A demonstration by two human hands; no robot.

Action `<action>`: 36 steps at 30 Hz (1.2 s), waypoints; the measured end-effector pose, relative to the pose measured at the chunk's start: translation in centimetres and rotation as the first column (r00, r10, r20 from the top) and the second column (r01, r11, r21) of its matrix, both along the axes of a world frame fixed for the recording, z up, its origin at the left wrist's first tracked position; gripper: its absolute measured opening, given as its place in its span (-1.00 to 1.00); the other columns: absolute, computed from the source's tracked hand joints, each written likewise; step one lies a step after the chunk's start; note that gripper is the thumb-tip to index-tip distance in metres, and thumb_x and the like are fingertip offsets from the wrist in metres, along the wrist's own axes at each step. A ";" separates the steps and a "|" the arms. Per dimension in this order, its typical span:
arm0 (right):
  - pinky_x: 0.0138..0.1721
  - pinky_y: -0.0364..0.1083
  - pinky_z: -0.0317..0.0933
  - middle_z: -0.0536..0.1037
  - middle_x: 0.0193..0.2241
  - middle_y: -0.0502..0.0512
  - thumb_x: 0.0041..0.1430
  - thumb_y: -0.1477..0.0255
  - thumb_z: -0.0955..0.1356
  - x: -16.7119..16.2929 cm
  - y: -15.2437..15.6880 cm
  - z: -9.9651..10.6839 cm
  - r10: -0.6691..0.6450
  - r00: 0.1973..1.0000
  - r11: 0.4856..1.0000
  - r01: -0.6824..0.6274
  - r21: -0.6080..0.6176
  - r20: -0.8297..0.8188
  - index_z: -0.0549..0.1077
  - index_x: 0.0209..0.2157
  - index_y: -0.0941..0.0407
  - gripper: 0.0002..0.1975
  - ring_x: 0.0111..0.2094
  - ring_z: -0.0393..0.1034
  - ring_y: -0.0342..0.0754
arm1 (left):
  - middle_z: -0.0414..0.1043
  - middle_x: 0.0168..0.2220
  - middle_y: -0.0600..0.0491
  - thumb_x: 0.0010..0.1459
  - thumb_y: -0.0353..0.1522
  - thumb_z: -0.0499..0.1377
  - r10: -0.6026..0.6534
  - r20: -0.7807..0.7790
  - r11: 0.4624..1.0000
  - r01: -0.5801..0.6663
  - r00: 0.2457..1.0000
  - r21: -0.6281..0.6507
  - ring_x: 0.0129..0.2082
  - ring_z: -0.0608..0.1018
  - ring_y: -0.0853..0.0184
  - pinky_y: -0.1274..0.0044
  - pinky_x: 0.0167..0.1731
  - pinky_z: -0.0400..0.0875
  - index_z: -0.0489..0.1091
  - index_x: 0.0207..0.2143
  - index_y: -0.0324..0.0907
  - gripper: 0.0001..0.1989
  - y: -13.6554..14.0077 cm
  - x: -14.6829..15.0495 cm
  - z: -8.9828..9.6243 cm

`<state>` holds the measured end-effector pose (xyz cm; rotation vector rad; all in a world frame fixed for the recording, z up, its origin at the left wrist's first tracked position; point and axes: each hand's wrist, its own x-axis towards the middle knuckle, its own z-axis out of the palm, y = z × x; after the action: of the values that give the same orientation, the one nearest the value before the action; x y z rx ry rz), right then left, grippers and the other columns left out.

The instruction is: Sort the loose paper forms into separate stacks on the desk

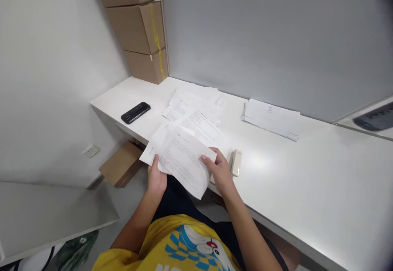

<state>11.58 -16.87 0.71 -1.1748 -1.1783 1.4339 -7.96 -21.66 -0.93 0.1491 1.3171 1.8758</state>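
My left hand (157,177) grips the lower left edge of a paper sheet (154,146), thumb on top. My right hand (217,168) pinches the right edge of a second printed sheet (187,160), which overlaps the first. Both sheets are held at the front edge of the white desk, tilted toward me. Just beyond them, loose printed papers (201,125) lie spread on the desk. A cream stapler (236,163) lies right of my right hand, apart from it.
A neater paper stack (272,117) lies at the back right of the desk (307,172). To the left lies a black phone (135,112). Cardboard boxes (135,29) are piled in the back left corner, and another carton (121,164) is on the floor.
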 end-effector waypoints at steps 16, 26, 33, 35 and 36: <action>-0.16 0.09 0.27 0.54 -0.29 0.11 0.11 0.37 0.35 -4.2 6.9 4.9 0.311 0.713 0.824 -0.532 0.195 0.628 0.43 -0.37 0.03 -0.95 -0.21 0.42 0.12 | 0.65 -0.15 -0.15 0.01 -0.14 0.41 -0.659 -0.107 0.747 0.634 0.744 -0.199 0.03 0.60 -0.02 0.24 0.05 0.49 0.59 -0.12 -0.19 -0.57 0.8 -7.5 0.2; 0.12 0.21 0.24 0.46 -0.03 0.17 0.11 0.09 0.44 0.1 2.3 1.7 0.065 0.998 0.964 -0.064 0.259 0.006 0.19 0.23 -0.07 -0.30 0.04 0.38 0.13 | 0.65 -0.20 -0.06 -0.11 -0.12 0.47 -0.422 -0.347 0.898 0.438 0.837 -0.034 -0.14 0.64 0.09 0.32 -0.06 0.55 0.60 -0.22 -0.17 -0.56 -0.5 -4.8 4.2; 0.13 0.20 0.24 0.44 0.04 0.18 -0.02 0.02 0.49 -0.2 0.6 2.6 -0.182 0.983 0.899 0.156 0.410 0.025 0.35 0.05 -0.06 -0.38 0.14 0.30 0.21 | 0.59 -0.46 -0.03 -0.16 -0.04 0.45 -0.562 -0.560 0.756 0.653 0.608 -0.050 -0.31 0.61 0.13 0.33 -0.14 0.54 0.58 -0.50 -0.15 -0.63 5.5 -5.5 5.1; -0.02 0.14 0.34 0.50 -0.13 0.15 0.11 0.05 0.42 -0.4 -0.1 2.0 -0.164 0.986 0.934 0.149 0.325 0.021 0.41 -0.11 -0.03 -0.60 -0.04 0.40 0.16 | 0.59 -0.45 -0.01 -0.27 -0.03 0.48 -0.507 -0.564 0.804 0.593 0.652 -0.037 -0.33 0.60 0.16 0.37 -0.20 0.54 0.57 -0.50 -0.14 -0.59 6.5 -6.0 4.8; -0.10 0.10 0.36 0.50 -0.21 0.12 0.18 0.08 0.38 -0.5 -0.4 1.6 -0.177 0.984 0.934 0.168 0.315 -0.002 0.42 -0.18 -0.02 -0.70 -0.14 0.42 0.11 | 0.59 -0.44 0.00 -0.30 -0.02 0.48 -0.464 -0.566 0.829 0.560 0.681 -0.006 -0.33 0.60 0.17 0.39 -0.21 0.54 0.56 -0.49 -0.13 -0.57 7.0 -6.3 4.7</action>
<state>11.06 -17.27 2.36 -1.0461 -1.2364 1.0558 -14.25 -14.66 3.80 1.1154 1.2851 1.4779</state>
